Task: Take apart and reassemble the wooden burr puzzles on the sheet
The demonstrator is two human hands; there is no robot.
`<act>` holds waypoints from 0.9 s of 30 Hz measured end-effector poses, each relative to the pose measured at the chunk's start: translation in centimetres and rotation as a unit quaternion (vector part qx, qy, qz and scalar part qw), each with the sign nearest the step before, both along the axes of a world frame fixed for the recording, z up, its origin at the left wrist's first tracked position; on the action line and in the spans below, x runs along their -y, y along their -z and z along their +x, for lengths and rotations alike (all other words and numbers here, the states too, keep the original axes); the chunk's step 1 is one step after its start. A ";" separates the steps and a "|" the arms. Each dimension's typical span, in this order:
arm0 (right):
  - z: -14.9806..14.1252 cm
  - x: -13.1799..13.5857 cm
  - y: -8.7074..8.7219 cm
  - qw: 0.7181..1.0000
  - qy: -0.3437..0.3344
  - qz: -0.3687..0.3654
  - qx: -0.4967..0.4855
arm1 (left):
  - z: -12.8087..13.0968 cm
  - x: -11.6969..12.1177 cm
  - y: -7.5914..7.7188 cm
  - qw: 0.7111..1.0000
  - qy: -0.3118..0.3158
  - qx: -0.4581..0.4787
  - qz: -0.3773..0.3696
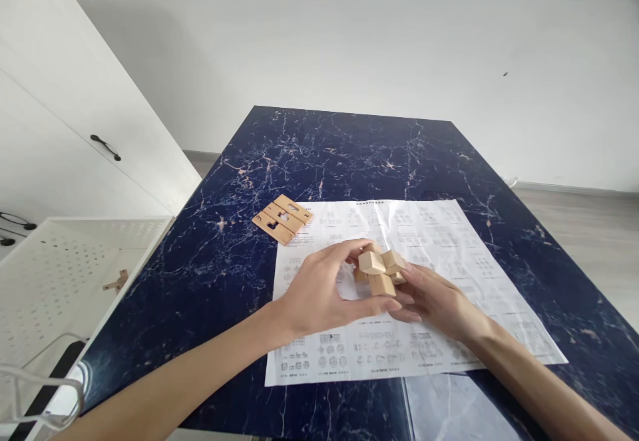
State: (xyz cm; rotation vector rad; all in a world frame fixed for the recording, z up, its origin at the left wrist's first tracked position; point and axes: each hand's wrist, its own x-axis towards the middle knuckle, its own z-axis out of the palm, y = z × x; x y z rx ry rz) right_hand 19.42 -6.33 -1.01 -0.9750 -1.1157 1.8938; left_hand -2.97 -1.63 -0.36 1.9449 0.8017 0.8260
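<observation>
Beneath wooden blocks point(382, 285), a marbled table point(344, 155) faces a white wall point(349, 42).

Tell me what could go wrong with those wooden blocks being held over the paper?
The wooden blocks could slip, since the left hand and right hand seem to hold them mostly with the fingers.

The creased paper lies under the hands, so a forearm might drag or wrinkle it.

The flat wooden pieces overlap the paper's corner, so tugging the paper might shift them.
</observation>
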 end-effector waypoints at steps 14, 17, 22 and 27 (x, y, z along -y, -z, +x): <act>0.1 0.0 0.0 0.999 -0.042 0.003 -0.013 | 0.0 -0.3 -0.3 0.998 0.031 0.040 0.033; 0.1 0.2 0.1 0.997 -0.020 0.062 0.032 | 0.0 -0.3 -0.3 0.999 0.019 0.034 0.034; 0.3 0.5 -0.2 0.938 0.037 0.255 0.232 | 0.1 -0.3 -0.6 0.999 -0.023 0.040 0.018; 0.1 0.3 0.1 0.864 0.040 0.380 0.328 | 0.0 -0.3 -0.4 0.998 0.006 0.028 0.057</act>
